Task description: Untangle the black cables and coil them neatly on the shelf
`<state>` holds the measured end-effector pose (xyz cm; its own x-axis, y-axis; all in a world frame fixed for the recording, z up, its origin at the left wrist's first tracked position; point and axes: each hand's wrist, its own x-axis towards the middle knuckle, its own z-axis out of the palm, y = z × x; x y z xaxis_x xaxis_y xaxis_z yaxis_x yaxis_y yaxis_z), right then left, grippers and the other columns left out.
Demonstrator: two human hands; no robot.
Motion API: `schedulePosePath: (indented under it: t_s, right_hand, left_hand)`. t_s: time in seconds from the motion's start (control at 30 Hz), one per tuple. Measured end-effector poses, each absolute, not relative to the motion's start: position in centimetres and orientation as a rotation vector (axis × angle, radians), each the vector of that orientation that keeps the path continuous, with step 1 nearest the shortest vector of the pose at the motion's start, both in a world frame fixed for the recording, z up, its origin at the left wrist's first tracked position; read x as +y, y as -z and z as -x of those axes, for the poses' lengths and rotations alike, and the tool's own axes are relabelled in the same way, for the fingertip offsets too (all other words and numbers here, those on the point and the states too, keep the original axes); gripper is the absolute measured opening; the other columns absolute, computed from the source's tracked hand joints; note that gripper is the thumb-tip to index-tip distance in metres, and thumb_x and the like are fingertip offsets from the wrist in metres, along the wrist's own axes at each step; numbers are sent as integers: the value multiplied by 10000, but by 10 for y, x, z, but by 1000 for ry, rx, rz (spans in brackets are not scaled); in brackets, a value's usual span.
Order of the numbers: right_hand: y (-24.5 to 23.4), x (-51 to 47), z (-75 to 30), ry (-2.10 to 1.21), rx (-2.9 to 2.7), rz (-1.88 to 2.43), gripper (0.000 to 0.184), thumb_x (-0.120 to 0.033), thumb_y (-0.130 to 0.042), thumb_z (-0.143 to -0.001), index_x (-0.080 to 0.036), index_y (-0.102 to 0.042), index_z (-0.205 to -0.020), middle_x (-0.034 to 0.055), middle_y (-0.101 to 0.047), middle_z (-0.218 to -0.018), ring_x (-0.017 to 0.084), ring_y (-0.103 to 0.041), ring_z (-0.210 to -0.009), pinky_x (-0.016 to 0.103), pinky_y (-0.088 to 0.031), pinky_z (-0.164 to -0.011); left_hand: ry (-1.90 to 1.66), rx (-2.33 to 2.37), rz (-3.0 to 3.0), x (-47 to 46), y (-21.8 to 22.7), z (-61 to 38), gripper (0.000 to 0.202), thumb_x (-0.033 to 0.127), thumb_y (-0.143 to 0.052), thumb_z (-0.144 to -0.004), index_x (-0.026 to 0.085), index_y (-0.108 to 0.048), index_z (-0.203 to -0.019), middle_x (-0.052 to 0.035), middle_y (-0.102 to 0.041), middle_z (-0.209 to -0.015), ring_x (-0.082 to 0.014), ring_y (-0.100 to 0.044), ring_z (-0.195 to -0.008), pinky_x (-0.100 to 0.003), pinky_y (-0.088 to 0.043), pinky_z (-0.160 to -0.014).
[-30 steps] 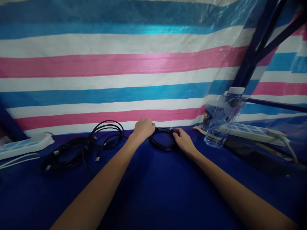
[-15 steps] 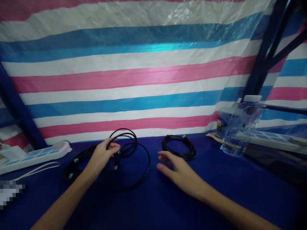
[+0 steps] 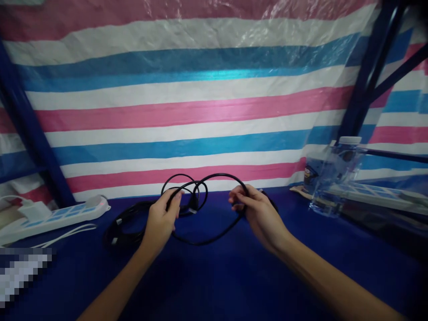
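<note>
While the left hand (image 3: 165,216) pinches a thin, glossy black cable (image 3: 200,244) above the dark-blue bench (image 3: 214,285) and the right hand (image 3: 262,214) curls around its right side, the cable looks only partly gathered, with looser black turns (image 3: 182,174) left outside both hands at the far centre.

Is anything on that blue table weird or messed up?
I see nothing spilled or broken. Just the cable in the left hand looks untidy, with loops of uneven size. The bottom-left patch is odd too: it's all squares, hiding what's there.
</note>
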<state>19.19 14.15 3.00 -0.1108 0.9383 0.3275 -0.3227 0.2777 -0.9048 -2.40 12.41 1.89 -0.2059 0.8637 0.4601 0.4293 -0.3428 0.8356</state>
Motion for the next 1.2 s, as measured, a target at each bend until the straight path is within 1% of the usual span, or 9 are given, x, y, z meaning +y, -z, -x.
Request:
schedulePosePath:
  t_s: [0.17,0.3,0.4,0.6,0.77,0.87,1.0,1.1,1.2]
  right_hand:
    - [-15,152,-194,-965,-1541,750,118,-92,-470,-696,-177,-551,-711,63,-561,-1005,211,-497,-1067,378,-366,-914]
    - [0,144,-191,-403,-2061,694,466,-3,-334,-727,-180,-515,-1118,103,-474,-1281,200,-427,-1192,421,-325,-992]
    - [-4,133,-192,-157,-2177,671,629,3,-305,-742,-151,-306,-1352,120,-586,-1129,197,-534,-1033,404,-423,-870]
    - [-24,125,-193,-449,-2349,790,650,-34,-421,-703,-229,-414,-1323,15,-664,-866,134,-617,-739,252,-467,-668]
    - [-21,132,-194,-148,-2362,1023,430,-149,-362,-832,-144,-540,-1223,109,-693,-833,211,-651,-701,296,-453,-600]
    - [-19,132,-194,-82,-2342,1031,534,-153,-328,-845,-85,-357,-1374,97,-683,-702,197,-632,-585,284,-440,-543]
    - [-18,128,-191,-4,-2279,1074,714,-105,-344,-801,-8,-41,-1440,31,-623,-555,173,-569,-456,260,-404,-466]
    - [-20,123,-188,191,-2293,1120,672,-45,-441,-687,-38,-365,-1355,43,-629,-597,187,-574,-497,267,-377,-452]
    - [-26,117,-186,480,-2215,1201,175,-95,-512,-739,-124,-675,-798,90,-629,-694,250,-595,-686,327,-407,-550]
  left_hand:
    - [-1254,1237,-1537,127,-7,5,482,496,-391,-858,148,-462,-1185,62,-495,-491,-69,-347,-264,-171,-256,-271]
    - [-1099,959,-1431,115,-3,-15,563,563,-281,-867,126,-462,-1173,35,-531,-497,-54,-294,-258,-168,-248,-282]
    - [-1005,829,-1469,104,-8,-19,549,567,-329,-845,129,-480,-1140,34,-525,-470,-56,-272,-276,-175,-209,-300]
    - [-832,1068,-2057,90,-15,-15,142,106,-500,-717,168,-585,-812,57,-421,-540,-73,-354,-473,-204,-262,-462]
    - [-1482,1340,-2386,102,-5,-8,199,243,-507,-820,207,-606,-989,-55,-632,-932,-201,-552,-882,-338,-387,-804]
    - [-1680,1449,-1830,114,-4,-6,431,333,-558,-799,210,-482,-1205,-101,-553,-1173,-239,-493,-1111,-382,-367,-925]
    - [-1114,1054,-1386,108,-10,-19,483,520,-327,-880,170,-463,-1183,-5,-564,-665,-132,-546,-514,-265,-443,-522]
    - [-902,931,-1469,90,-18,-31,453,568,-353,-860,176,-520,-1012,69,-398,-548,-59,-328,-377,-192,-286,-389]
    - [-786,975,-1741,78,-27,-33,274,416,-593,-780,178,-544,-908,57,-450,-620,-68,-387,-509,-189,-287,-469]
